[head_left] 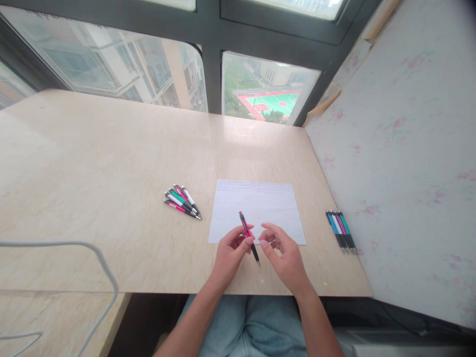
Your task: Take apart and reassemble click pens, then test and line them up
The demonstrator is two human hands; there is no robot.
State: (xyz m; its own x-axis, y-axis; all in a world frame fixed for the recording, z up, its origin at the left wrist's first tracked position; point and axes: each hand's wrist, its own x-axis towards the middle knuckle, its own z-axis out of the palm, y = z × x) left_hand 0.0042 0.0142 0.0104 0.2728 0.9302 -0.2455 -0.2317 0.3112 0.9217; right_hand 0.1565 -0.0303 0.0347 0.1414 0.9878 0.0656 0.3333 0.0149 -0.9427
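Above the near edge of the white paper sheet [256, 210], a slim pink-and-black click pen [248, 237] is pinched by the left hand [231, 253] (tip pointing toward the person). Just beside it, the right hand [283, 253] is held with fingers loosely curled, gripping nothing.

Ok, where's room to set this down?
Widest bare stretch: table left of and behind the pen pile, to the window. Narrower strips flank the paper, before the pile and the pen row. Crowded: paper's near edge, where left hand holds the pink pen beside right hand.
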